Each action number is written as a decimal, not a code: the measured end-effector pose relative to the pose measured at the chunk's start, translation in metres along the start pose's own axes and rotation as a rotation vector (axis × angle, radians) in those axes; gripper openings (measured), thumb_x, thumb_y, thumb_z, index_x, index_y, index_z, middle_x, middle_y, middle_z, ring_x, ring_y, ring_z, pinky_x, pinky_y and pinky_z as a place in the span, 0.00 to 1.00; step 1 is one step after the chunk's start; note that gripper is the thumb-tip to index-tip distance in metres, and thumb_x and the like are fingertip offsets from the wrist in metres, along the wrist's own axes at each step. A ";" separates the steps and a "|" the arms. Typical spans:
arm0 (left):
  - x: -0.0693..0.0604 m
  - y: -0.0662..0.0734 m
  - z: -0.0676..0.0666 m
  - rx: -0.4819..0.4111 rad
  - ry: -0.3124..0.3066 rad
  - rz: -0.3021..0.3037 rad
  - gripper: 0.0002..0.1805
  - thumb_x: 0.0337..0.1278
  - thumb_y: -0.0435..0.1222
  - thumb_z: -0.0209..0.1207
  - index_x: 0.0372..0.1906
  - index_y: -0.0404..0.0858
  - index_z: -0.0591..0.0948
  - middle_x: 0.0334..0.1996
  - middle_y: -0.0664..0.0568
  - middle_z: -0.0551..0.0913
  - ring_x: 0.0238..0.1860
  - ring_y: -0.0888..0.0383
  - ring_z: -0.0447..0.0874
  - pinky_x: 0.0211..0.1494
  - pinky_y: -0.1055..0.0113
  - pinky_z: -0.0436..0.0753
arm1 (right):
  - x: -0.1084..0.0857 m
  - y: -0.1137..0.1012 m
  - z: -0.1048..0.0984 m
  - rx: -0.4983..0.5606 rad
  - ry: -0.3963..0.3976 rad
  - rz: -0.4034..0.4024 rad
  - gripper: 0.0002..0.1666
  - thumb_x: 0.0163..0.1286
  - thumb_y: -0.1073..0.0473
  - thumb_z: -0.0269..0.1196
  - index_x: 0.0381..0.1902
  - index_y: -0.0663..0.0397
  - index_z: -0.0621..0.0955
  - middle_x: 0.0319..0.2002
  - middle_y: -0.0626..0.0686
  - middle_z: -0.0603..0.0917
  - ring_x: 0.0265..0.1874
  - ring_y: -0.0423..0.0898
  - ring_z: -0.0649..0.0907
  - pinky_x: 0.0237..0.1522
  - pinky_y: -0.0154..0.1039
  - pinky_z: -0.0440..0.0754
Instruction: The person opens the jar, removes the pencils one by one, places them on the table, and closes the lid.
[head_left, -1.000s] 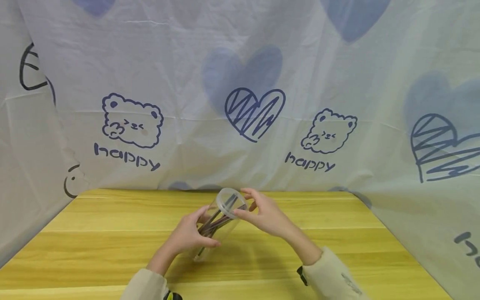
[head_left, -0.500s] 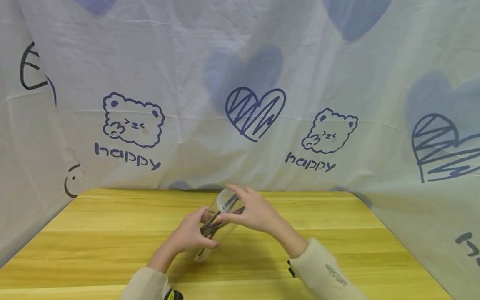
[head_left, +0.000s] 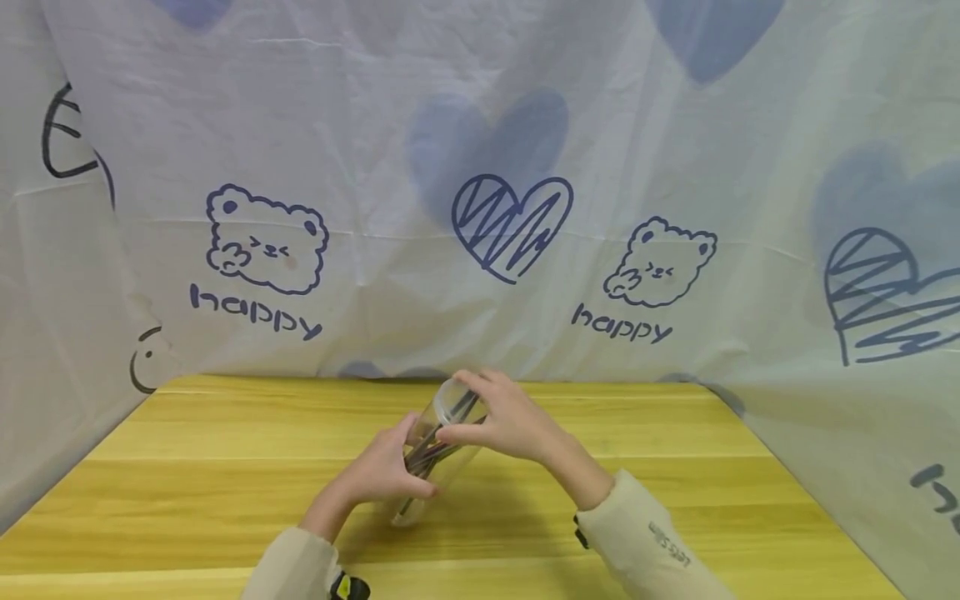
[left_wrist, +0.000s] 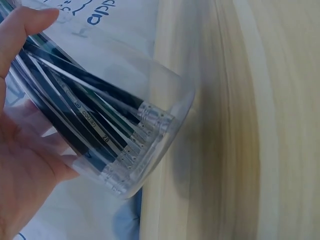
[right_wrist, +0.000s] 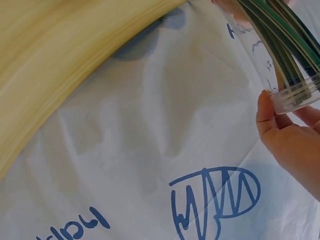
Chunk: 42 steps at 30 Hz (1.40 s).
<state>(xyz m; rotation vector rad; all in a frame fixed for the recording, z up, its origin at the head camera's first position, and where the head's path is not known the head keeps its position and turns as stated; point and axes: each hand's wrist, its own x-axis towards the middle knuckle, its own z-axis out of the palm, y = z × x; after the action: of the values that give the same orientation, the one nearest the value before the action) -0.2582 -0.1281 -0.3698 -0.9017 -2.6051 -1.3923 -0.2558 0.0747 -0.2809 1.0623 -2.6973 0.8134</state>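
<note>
A clear plastic jar (left_wrist: 172,92) leans to the right, its base low over the wooden table. Inside it lie several dark pencils (left_wrist: 85,115) with metal ends towards the base. My left hand (head_left: 382,468) grips the jar's body, thumb on the near side and fingers round the far side. At the upper end sits a clear lid (right_wrist: 295,97) with a ridged rim. My right hand (head_left: 510,419) holds this lid between thumb and fingers, and its palm side hides part of it in the head view.
The wood-grain table (head_left: 225,467) spreads out below both hands. A white cloth (head_left: 390,250) printed with hearts and bears hangs behind the table and at its sides. Light sleeves and dark wrist bands show on both arms.
My right hand has shifted left and closed further over the lid, then stayed nearly still. The left hand keeps its grip, and the jar has hardly moved.
</note>
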 end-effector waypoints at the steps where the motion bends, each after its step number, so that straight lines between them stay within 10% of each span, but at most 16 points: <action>1: 0.000 -0.001 0.000 -0.011 -0.005 0.005 0.40 0.30 0.40 0.70 0.54 0.36 0.64 0.40 0.46 0.77 0.38 0.55 0.76 0.35 0.63 0.77 | 0.000 0.001 0.001 -0.005 0.000 -0.016 0.38 0.53 0.41 0.64 0.59 0.50 0.69 0.49 0.55 0.72 0.38 0.44 0.71 0.32 0.35 0.74; 28: 0.004 -0.006 -0.007 -0.079 -0.147 0.132 0.35 0.30 0.35 0.69 0.53 0.41 0.69 0.41 0.55 0.78 0.40 0.58 0.77 0.43 0.63 0.76 | 0.001 0.012 -0.013 -0.006 -0.116 -0.456 0.47 0.44 0.51 0.72 0.61 0.60 0.66 0.51 0.57 0.70 0.48 0.47 0.69 0.45 0.34 0.73; 37: 0.004 0.002 -0.009 -0.029 -0.167 0.046 0.40 0.25 0.37 0.71 0.54 0.40 0.67 0.43 0.53 0.78 0.41 0.56 0.76 0.44 0.62 0.75 | -0.002 0.009 -0.021 -0.008 -0.183 -0.353 0.49 0.45 0.50 0.72 0.64 0.54 0.64 0.58 0.55 0.66 0.56 0.49 0.65 0.52 0.42 0.69; 42: 0.003 0.008 -0.010 0.029 -0.158 -0.033 0.38 0.25 0.41 0.72 0.49 0.39 0.66 0.45 0.46 0.76 0.41 0.52 0.74 0.43 0.58 0.75 | -0.005 -0.003 -0.020 -0.169 -0.113 -0.123 0.46 0.53 0.35 0.60 0.67 0.44 0.60 0.59 0.56 0.67 0.54 0.51 0.69 0.48 0.49 0.72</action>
<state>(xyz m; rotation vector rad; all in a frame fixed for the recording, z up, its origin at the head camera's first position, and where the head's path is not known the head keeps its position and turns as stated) -0.2589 -0.1309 -0.3567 -1.0086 -2.7594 -1.3388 -0.2516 0.0867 -0.2639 1.2532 -2.6998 0.5105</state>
